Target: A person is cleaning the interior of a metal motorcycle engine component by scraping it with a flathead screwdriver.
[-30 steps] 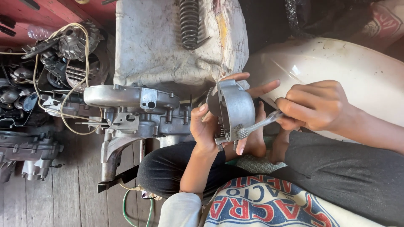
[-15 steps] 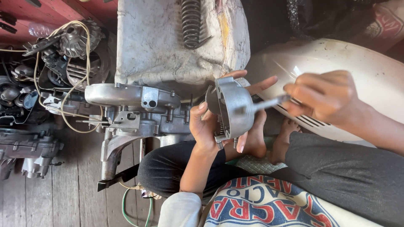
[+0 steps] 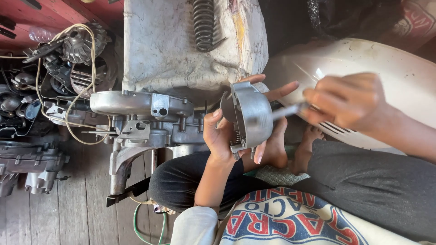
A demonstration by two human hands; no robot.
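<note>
Head cam | left hand (image 3: 222, 136) grips metal cover (image 3: 250, 115) | right hand (image 3: 349, 100) clenched on rod (image 3: 287, 110), blurred | engine casing (image 3: 150, 118) just beside

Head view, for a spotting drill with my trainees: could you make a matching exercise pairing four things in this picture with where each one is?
Things:
1. Domed grey metal engine cover
2. Black coil spring
3. Green wire
4. Slim silver metal tool

Places:
A. on the wooden floor, bottom
B. in the right hand
C. in the left hand
D. top, on the dirty white block

Pairs: 1-C, 2-D, 3-A, 4-B
</note>
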